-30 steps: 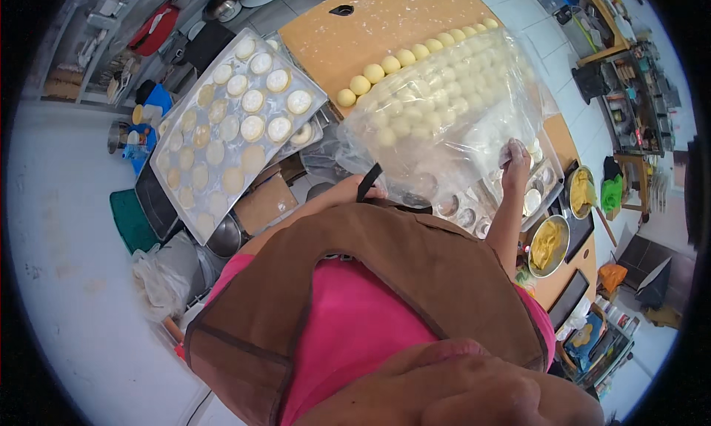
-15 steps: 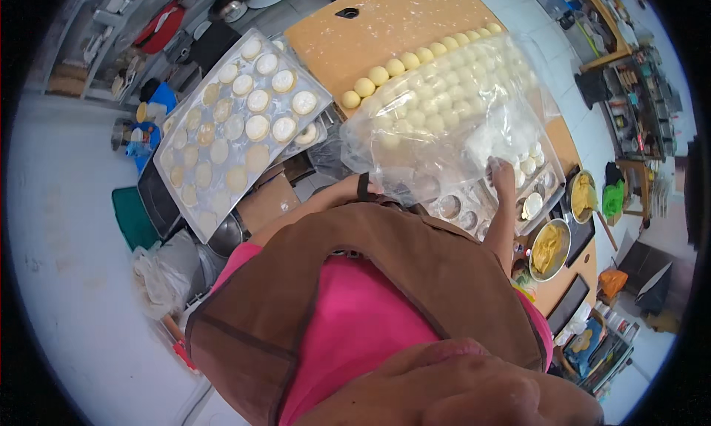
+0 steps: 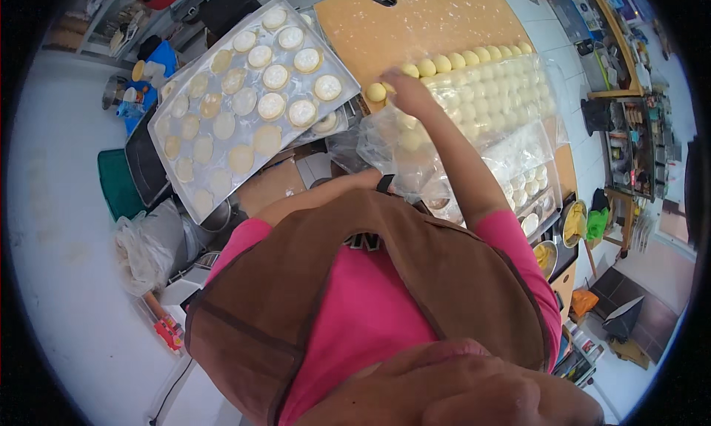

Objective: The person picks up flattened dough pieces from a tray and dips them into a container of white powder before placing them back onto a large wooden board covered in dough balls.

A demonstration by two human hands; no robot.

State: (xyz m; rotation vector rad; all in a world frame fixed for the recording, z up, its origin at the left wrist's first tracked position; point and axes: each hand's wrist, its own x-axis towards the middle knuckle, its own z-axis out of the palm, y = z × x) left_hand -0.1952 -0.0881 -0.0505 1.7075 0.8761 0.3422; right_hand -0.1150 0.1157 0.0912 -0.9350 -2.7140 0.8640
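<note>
My right hand (image 3: 407,96) reaches over the far-left corner of the plastic sheet, its fingers curled round a pale yellow dough ball (image 3: 389,87) near the left end of the uncovered row. Another dough ball (image 3: 375,92) sits just left of the fingers. The clear plastic sheet (image 3: 437,155) covers several more rows of balls. Close to my apron, my left hand (image 3: 368,178) is at the sheet's near-left edge; its fingers are mostly hidden, so their grip cannot be told.
Left of the wooden table (image 3: 444,18), a metal tray (image 3: 222,155) holds flat dough rounds, some floury white. A tray of round moulds (image 3: 529,222) lies partly under plastic at the right. Beyond it stand bowls of yellow filling (image 3: 574,224). Plastic bags (image 3: 148,252) hang at the lower left.
My right hand has left the moulds at the near right and moved far left to the uncovered row of dough balls. My left hand stays by the plastic sheet's edge. The view has shifted slightly.
</note>
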